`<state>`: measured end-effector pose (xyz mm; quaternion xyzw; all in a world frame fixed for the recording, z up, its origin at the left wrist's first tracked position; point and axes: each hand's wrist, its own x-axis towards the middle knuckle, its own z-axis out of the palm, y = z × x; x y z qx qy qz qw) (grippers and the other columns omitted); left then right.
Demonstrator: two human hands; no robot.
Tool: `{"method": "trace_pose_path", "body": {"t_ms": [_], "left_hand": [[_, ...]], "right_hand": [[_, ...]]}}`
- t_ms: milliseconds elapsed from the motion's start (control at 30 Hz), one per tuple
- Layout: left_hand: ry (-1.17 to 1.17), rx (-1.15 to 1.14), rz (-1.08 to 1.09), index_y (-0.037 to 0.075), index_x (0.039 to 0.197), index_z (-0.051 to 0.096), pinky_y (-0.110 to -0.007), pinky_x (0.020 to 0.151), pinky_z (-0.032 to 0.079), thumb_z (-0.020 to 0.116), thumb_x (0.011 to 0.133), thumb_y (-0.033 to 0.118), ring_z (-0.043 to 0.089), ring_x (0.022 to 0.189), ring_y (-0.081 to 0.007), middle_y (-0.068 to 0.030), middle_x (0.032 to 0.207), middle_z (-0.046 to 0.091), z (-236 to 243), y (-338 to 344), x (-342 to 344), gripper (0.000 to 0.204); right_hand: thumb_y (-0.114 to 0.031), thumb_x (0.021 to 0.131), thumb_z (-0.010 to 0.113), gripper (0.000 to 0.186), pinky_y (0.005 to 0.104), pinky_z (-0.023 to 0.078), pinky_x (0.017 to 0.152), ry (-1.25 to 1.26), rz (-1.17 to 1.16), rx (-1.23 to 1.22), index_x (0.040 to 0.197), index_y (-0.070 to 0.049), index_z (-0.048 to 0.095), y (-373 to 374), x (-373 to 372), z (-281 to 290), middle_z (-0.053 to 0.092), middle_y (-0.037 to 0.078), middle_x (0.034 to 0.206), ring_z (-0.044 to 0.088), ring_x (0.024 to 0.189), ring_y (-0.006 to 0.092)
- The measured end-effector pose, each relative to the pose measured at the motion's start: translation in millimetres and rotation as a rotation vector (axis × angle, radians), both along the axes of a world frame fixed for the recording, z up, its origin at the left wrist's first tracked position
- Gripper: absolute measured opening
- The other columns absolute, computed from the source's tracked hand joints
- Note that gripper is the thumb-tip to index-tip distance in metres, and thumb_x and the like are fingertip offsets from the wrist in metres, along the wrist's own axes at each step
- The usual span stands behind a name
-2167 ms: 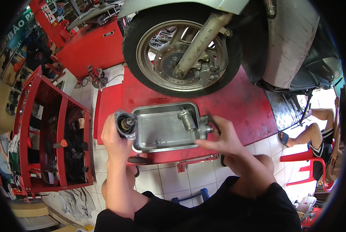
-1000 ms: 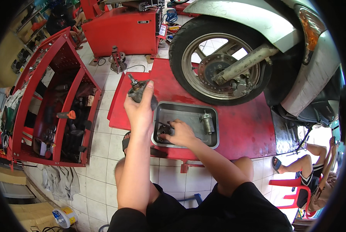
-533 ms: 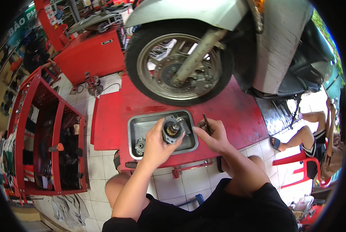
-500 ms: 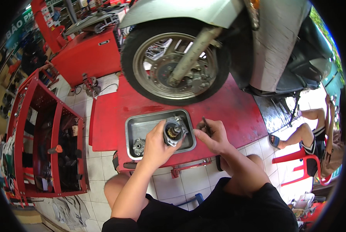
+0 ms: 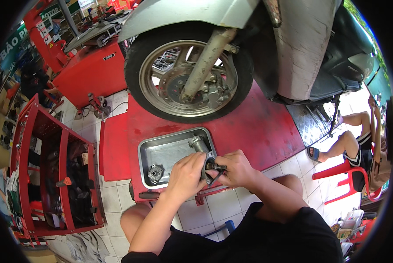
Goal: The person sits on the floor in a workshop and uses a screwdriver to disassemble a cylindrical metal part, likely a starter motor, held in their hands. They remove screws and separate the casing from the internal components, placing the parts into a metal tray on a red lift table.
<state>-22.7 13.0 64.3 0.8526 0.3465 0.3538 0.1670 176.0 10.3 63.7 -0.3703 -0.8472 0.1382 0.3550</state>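
Observation:
My left hand (image 5: 185, 176) is wrapped round a round grey metal housing (image 5: 208, 164) with a dark shaft in its hollow. My right hand (image 5: 236, 168) is closed at the housing's open end, pinching a thin dark tool (image 5: 215, 179) whose exact kind I cannot make out. Both hands are over the near right corner of a shallow steel tray (image 5: 140, 163). Inside the tray, a round metal cover (image 5: 155, 173) lies at the near left and a metal cylinder (image 5: 198, 143) at the far right. The fingertips are partly hidden.
The tray sits on a red lift platform (image 5: 249, 127). Behind it stands a scooter's front wheel (image 5: 135, 90). A red tool rack (image 5: 64, 175) is to the left, with a red cabinet (image 5: 91, 74) beyond. At the right, another person sits on a red plastic chair (image 5: 348, 179).
My right hand has brought the dark tool to the housing. My left hand has moved slightly right and nearer, turning the housing toward the right hand. The view has shifted a little.

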Motion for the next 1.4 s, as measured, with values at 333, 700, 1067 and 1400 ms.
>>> {"method": "trace_pose_path", "body": {"t_ms": [333,700,1067,1400], "left_hand": [[0.014,-0.144,-0.106,0.000,0.114,0.054,-0.043,0.075,0.053,0.082,0.059,0.011,0.064,0.090,-0.0378,-0.0170,0.098,0.064,22.1,-2.4,-24.6,0.063],[0.066,-0.534,0.073,-0.004,0.106,0.064,-0.034,0.074,0.052,0.085,0.070,0.022,0.066,0.075,-0.0229,-0.0167,0.084,0.068,17.2,10.5,-124.0,0.049],[-0.440,-0.545,0.184,-0.002,0.105,0.062,-0.029,0.084,0.050,0.080,0.078,0.011,0.061,0.087,-0.0102,-0.0037,0.092,0.067,23.5,-0.8,-132.9,0.035],[-0.554,-0.418,0.431,-0.001,0.099,0.064,-0.028,0.077,0.051,0.079,0.082,0.016,0.062,0.081,-0.0099,-0.0036,0.088,0.068,20.9,13.8,-164.8,0.029]], "right_hand": [[-0.020,0.083,0.075,0.035,0.0410,0.039,0.042,0.119,0.023,-0.141,0.063,-0.006,0.051,-13.3,-10.1,19.7,0.047,0.013,0.049,0.050,0.044,0.0350],[-0.023,0.097,0.057,0.025,0.0234,0.036,0.050,1.039,-0.335,-0.215,0.079,-0.005,0.055,-25.0,81.7,32.8,0.051,0.001,0.067,0.049,0.058,0.0079],[-0.027,0.091,0.066,0.031,0.0386,0.044,0.050,-0.062,-0.340,-0.483,0.080,0.003,0.069,-4.9,10.2,-15.0,0.059,0.019,0.059,0.057,0.047,0.0253],[-0.040,0.086,0.062,0.049,0.0407,0.044,0.053,0.158,-0.550,-0.909,0.075,0.008,0.065,59.2,-84.4,-112.3,0.059,0.015,0.062,0.057,0.052,0.0234]]}}
